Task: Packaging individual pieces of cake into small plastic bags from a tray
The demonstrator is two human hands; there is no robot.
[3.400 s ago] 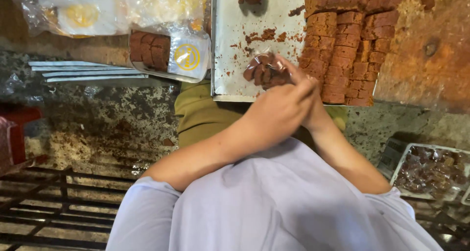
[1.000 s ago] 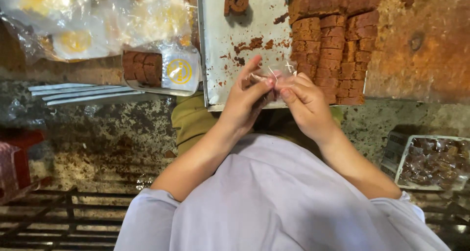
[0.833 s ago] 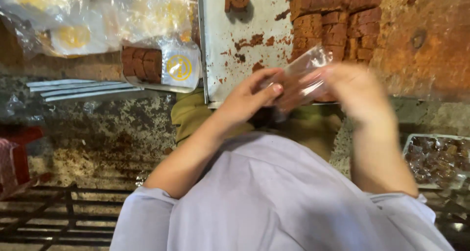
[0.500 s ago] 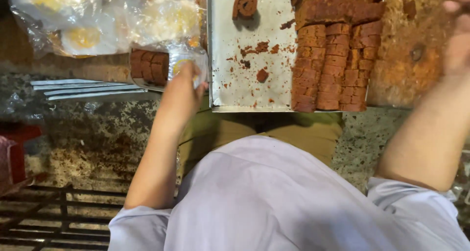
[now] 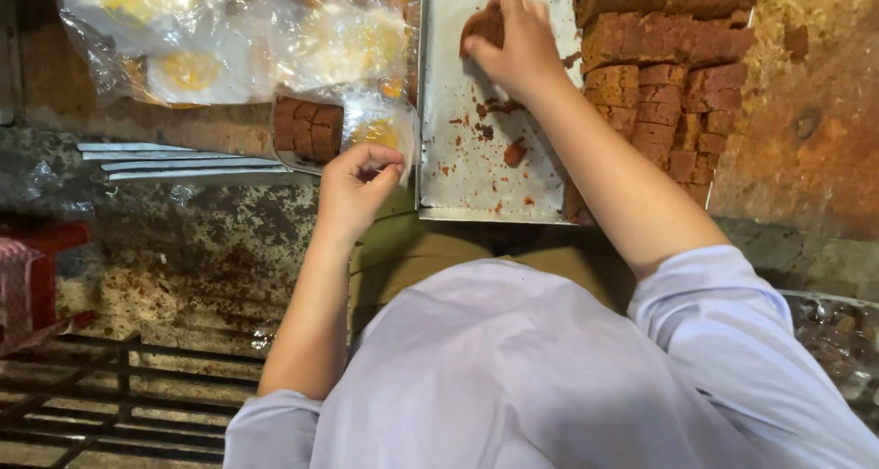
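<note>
My right hand [image 5: 515,46] reaches onto the metal tray [image 5: 469,187] and closes its fingers on a round brown piece at the tray's far end. Cut brown blocks [image 5: 676,112] are stacked in rows just to the right of that hand. My left hand [image 5: 355,187] is off the tray's left edge, with its fingertips pinched on the edge of a clear plastic bag [image 5: 383,130] with a yellow mark. A packet of brown blocks [image 5: 308,129] lies right beside it. Crumbs are scattered on the tray between the hands.
A heap of clear bags with yellow marks [image 5: 229,39] lies at the top left. Flat metal strips [image 5: 183,158] rest on the stained floor. A red stool [image 5: 37,277] and a metal grate [image 5: 92,387] are at the left, and a tray of wrapped pieces [image 5: 835,341] is at the right.
Both hands were together over the tray's near edge with a clear wrapper. They parted: the left went left to the bags, and the right swung out right, then onto the far brown piece.
</note>
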